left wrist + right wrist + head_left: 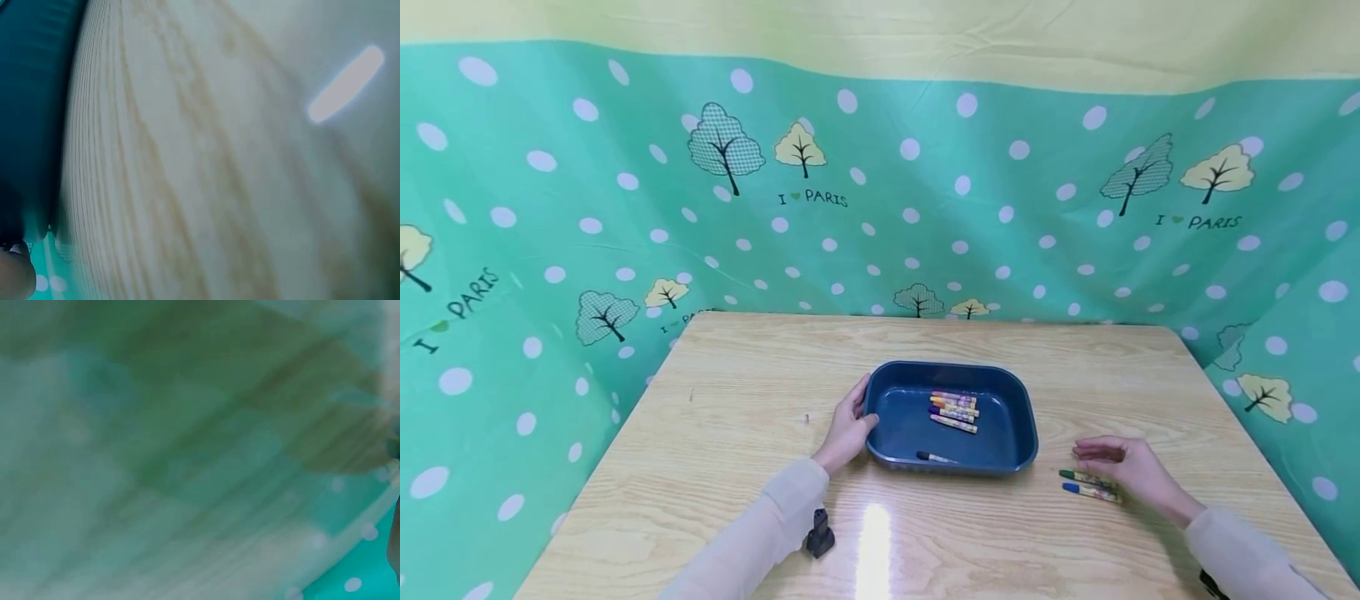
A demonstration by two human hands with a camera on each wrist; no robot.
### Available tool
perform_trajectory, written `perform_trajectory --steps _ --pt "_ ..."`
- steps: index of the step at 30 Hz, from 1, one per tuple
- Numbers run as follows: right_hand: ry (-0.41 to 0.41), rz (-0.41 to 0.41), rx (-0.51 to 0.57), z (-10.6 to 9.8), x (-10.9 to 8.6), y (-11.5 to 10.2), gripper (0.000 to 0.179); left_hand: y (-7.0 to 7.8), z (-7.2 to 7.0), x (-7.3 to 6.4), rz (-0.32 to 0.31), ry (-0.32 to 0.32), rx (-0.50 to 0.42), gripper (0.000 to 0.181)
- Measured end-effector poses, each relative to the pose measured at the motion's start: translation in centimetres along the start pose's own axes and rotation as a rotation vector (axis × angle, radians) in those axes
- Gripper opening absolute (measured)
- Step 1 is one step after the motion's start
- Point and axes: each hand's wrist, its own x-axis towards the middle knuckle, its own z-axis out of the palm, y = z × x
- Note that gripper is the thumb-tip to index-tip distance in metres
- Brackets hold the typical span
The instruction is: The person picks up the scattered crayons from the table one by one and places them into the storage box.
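Observation:
A dark blue rectangular tray (951,465) sits mid-table in the head view. My left hand (846,429) grips its left rim, thumb over the edge and fingers along the outer wall. In the left wrist view the tray's side (31,112) fills the left edge, with a bit of a finger (17,275) below. Several crayons (954,410) lie grouped inside the tray, and one dark crayon (936,457) rests near its front wall. Right of the tray, my right hand (1123,467) hovers over a green crayon (1078,477), fingers loosely bent. A blue crayon (1086,492) lies just in front.
The wooden table (737,375) is backed by a green dotted curtain (880,192) with tree prints. Close to my left sleeve is a small black object (821,535). Light glares off the table front. The right wrist view is mostly blurred.

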Motion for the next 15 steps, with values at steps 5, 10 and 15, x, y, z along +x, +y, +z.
perform_trajectory --steps 5,10,15 --pt "-0.001 -0.003 -0.03 0.0 -0.2 0.9 0.048 1.6 0.0 -0.7 -0.018 -0.016 -0.013 0.069" --pt "0.012 0.014 -0.05 0.2 -0.2 1.1 0.045 3.1 -0.1 -1.2 -0.036 -0.025 -0.009 0.068" --pt "0.012 -0.001 -0.117 0.6 -0.5 1.0 0.041 3.1 -0.1 -1.1 -0.032 -0.029 -0.01 0.068"
